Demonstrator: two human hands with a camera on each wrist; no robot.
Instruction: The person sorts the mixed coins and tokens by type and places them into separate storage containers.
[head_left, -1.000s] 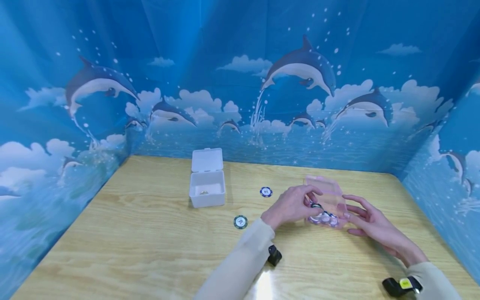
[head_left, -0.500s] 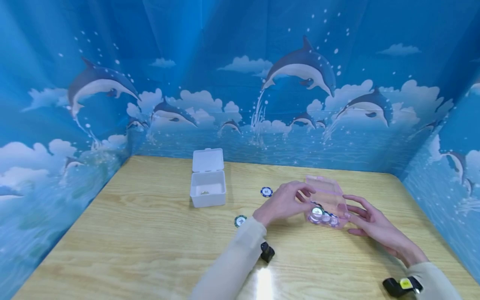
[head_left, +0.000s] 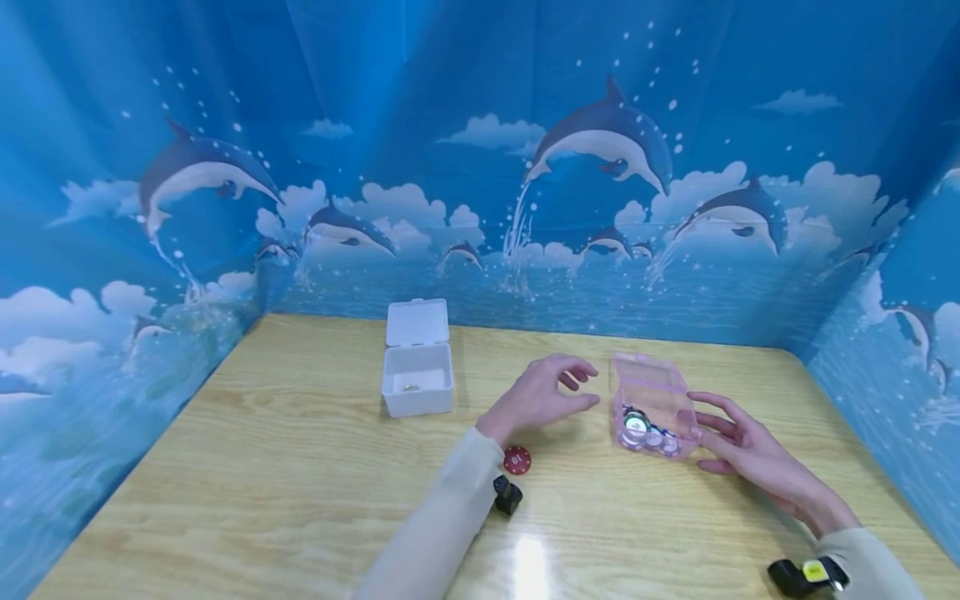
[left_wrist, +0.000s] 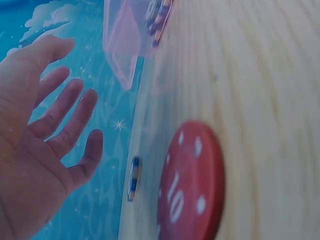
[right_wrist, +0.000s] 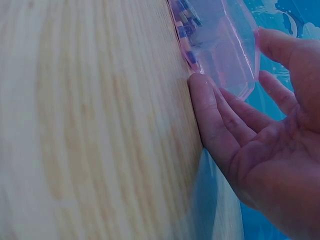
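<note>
My left hand (head_left: 538, 392) hovers over the table left of a pink see-through box, fingers loosely bent and holding nothing. The pink box (head_left: 656, 385) has its lid tilted back. Inside it are several poker chips, with a green-edged chip (head_left: 635, 425) on top. My right hand (head_left: 738, 442) touches the box's right side with spread fingertips (right_wrist: 201, 87). A red poker chip (head_left: 517, 460) marked 10 lies beside my left wrist. Behind the left hand is a blue-edged chip (left_wrist: 132, 179), seen edge-on in the left wrist view and hidden in the head view.
A white box (head_left: 417, 404) with a raised lid stands at the back left, with a small gold-coloured thing (head_left: 410, 387) inside. Dolphin-print blue cloth (head_left: 480, 167) encloses the wooden table (head_left: 300, 467) at the back and sides.
My left hand has moved left, away from the pink box, leaving the green-edged chip in it. The red chip has come into view; the loose blue and green chips are now covered. The right hand stays put.
</note>
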